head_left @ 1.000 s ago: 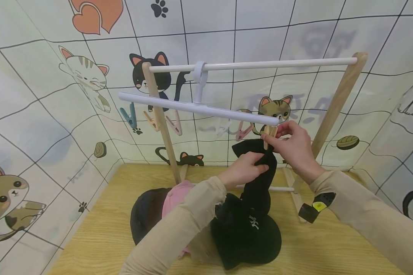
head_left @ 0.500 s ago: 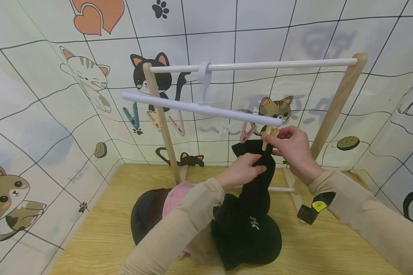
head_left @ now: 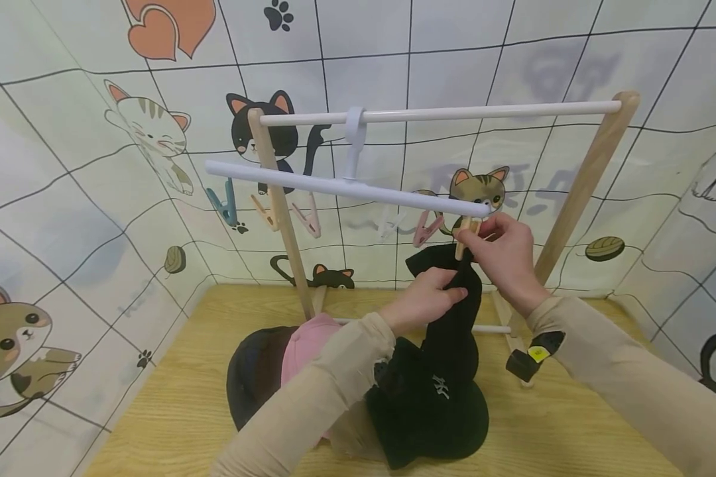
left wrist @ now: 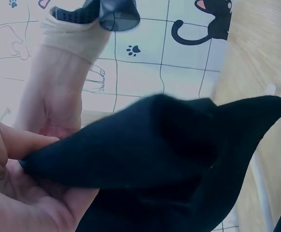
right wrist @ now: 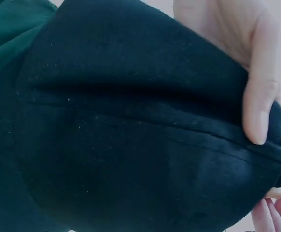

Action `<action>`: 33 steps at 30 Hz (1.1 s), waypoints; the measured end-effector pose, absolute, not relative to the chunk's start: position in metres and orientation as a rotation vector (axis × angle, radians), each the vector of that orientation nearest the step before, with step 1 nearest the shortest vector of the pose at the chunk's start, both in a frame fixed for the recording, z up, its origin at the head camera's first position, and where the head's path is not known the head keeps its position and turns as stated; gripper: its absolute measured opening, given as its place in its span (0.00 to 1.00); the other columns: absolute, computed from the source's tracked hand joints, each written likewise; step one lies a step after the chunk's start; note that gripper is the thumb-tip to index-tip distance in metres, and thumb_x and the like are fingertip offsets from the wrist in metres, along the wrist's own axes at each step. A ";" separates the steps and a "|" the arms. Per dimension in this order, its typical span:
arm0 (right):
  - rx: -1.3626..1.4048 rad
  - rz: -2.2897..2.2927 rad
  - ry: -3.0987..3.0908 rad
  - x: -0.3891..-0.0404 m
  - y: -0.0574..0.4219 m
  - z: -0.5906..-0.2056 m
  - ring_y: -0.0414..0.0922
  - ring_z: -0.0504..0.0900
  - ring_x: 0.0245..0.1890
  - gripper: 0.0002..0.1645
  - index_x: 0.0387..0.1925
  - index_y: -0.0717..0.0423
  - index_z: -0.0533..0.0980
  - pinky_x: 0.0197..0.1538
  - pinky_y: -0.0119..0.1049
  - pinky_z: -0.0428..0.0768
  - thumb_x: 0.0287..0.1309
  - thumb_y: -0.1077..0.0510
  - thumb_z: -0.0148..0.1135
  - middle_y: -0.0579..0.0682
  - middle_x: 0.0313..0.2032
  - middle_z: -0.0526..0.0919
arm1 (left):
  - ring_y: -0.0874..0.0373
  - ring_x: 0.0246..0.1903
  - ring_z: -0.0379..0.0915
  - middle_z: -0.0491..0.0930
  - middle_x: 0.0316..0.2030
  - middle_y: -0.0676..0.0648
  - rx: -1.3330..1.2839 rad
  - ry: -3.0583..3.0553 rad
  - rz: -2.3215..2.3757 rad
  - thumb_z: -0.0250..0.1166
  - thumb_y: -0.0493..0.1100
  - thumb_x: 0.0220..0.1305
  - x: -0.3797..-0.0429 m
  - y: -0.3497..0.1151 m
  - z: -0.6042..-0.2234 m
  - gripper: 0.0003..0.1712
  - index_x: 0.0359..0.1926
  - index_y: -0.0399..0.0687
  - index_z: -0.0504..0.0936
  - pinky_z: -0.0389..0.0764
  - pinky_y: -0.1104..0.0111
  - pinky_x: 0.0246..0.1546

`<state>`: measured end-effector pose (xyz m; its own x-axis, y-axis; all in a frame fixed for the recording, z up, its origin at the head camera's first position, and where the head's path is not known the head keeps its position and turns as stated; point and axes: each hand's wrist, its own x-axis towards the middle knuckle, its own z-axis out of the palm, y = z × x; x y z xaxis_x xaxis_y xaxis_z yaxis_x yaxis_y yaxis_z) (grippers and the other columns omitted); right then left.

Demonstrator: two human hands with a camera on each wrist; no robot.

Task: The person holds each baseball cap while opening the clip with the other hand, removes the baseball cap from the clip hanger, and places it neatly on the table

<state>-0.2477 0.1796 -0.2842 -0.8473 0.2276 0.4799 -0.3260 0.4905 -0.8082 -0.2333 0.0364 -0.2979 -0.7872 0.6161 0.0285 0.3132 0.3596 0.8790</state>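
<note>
My left hand pinches a black cap near its upper end, just below a light wooden-coloured clothespin. That clothespin hangs from the right end of a white clip hanger, and my right hand holds it between thumb and fingers. In the left wrist view, the left hand has the edge of the dark cap between finger and thumb, with the right hand behind. Dark cap fabric fills most of the right wrist view; a left-hand digit lies across it.
A dark green cap, a pink cap and a dark cap lie on the wooden table. The hanger hangs from a rack's white rail. Blue and pink clips dangle from it.
The hanger has shifted and turned slightly. My right wrist has come a little to the left. Both hands keep their holds on the clothespin and the black cap.
</note>
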 end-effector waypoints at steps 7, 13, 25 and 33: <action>0.160 1.167 -2.147 -0.256 0.181 -0.283 0.39 0.71 0.16 0.14 0.22 0.62 0.69 0.21 0.29 0.67 0.48 0.56 0.62 0.53 0.17 0.73 | 0.60 0.60 0.55 0.61 0.61 0.47 0.680 2.306 1.350 0.52 0.40 0.64 -0.222 0.041 -0.305 0.23 0.59 0.38 0.66 0.61 0.68 0.54; 0.137 1.165 -2.156 -0.260 0.183 -0.280 0.41 0.71 0.18 0.14 0.22 0.61 0.69 0.20 0.29 0.65 0.48 0.55 0.62 0.52 0.18 0.75 | 0.59 0.60 0.54 0.59 0.62 0.47 0.675 2.217 1.369 0.52 0.40 0.64 -0.208 0.042 -0.311 0.25 0.62 0.38 0.62 0.60 0.67 0.55; 0.105 1.248 -2.247 -0.254 0.196 -0.286 0.42 0.77 0.16 0.19 0.28 0.61 0.66 0.20 0.31 0.72 0.52 0.49 0.59 0.54 0.22 0.71 | 0.61 0.57 0.58 0.67 0.56 0.45 0.733 2.257 1.411 0.51 0.37 0.64 -0.208 0.034 -0.325 0.16 0.50 0.35 0.74 0.63 0.71 0.52; 0.091 1.239 -2.301 -0.250 0.199 -0.291 0.41 0.78 0.18 0.24 0.31 0.58 0.65 0.17 0.33 0.71 0.54 0.40 0.54 0.54 0.23 0.71 | 0.60 0.57 0.58 0.66 0.58 0.45 0.682 2.252 1.403 0.51 0.39 0.64 -0.206 0.029 -0.331 0.18 0.53 0.36 0.72 0.63 0.69 0.53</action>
<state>-0.2497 0.1985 -0.2909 -0.8620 0.1814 0.4734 -0.2953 0.5793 -0.7597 -0.2061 0.0293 -0.3312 -0.8013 0.5933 -0.0768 0.1925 0.3773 0.9059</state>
